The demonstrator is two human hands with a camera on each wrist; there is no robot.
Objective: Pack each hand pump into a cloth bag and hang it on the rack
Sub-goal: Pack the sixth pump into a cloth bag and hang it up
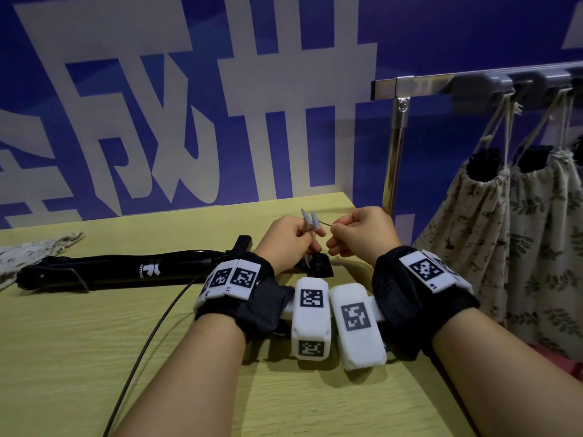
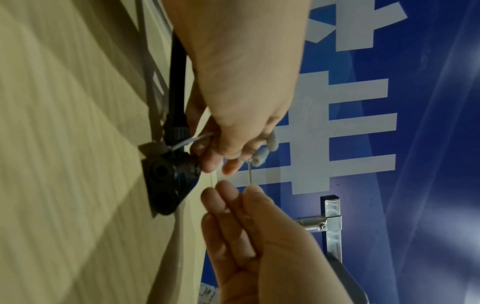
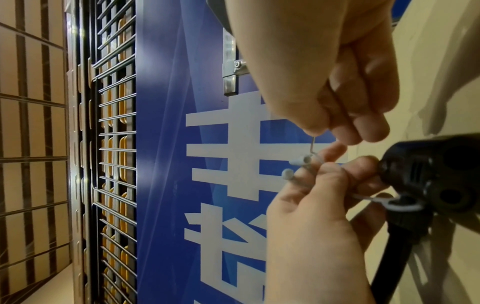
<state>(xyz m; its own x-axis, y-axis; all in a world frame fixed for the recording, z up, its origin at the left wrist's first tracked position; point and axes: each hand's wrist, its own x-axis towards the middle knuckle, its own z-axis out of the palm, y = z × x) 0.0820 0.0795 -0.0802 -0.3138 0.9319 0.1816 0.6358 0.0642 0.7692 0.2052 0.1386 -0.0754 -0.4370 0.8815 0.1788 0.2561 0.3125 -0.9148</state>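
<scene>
A black hand pump lies on the yellow-green table, its hose head near both hands. My left hand pinches two small grey nozzle adapters, which hang on a white plastic tie from the hose head. My right hand pinches a thin metal needle whose other end meets the adapters. The needle spans the gap between the hands. A patterned cloth bag lies flat at the table's left, beyond the pump's handle end.
A metal rack stands at the right beyond the table edge. Two filled patterned bags hang from its hooks by drawstrings. A thin black cable runs across the table in front of the pump. A blue wall is behind.
</scene>
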